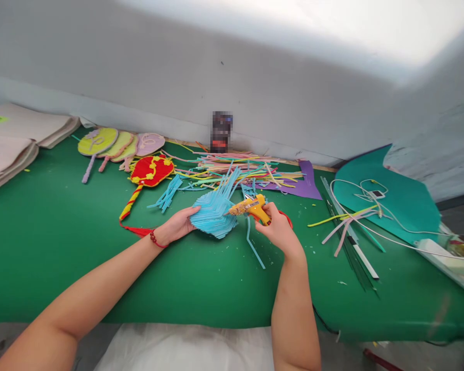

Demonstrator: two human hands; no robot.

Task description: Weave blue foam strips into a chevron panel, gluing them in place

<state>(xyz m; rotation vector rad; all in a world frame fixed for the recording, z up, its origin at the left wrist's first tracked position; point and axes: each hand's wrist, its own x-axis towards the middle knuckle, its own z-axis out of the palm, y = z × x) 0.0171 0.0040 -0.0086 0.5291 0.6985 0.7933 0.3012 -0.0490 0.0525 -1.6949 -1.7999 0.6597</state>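
Observation:
My left hand [181, 225] grips the left edge of a blue fan-shaped piece [212, 219] made of pipe cleaners laid side by side, with long loose ends pointing away from me. In my right hand [278, 226] is a yellow hot glue gun [255, 207], its nozzle at the right part of the blue piece; whether the tip touches cannot be told. A bent blue pipe cleaner [254, 250] lies on the table below the glue gun. Left of the piece rests a small bundle of cut blue pipe cleaners [168, 195].
A red and yellow fan [151, 171] and several pastel fans [98, 141] lie at the back left. Mixed pipe cleaners [232, 170] are heaped along the wall over a purple sheet [311, 180]. On the right are a teal sheet [402, 201], a white cable [400, 226] and thin rods [346, 247].

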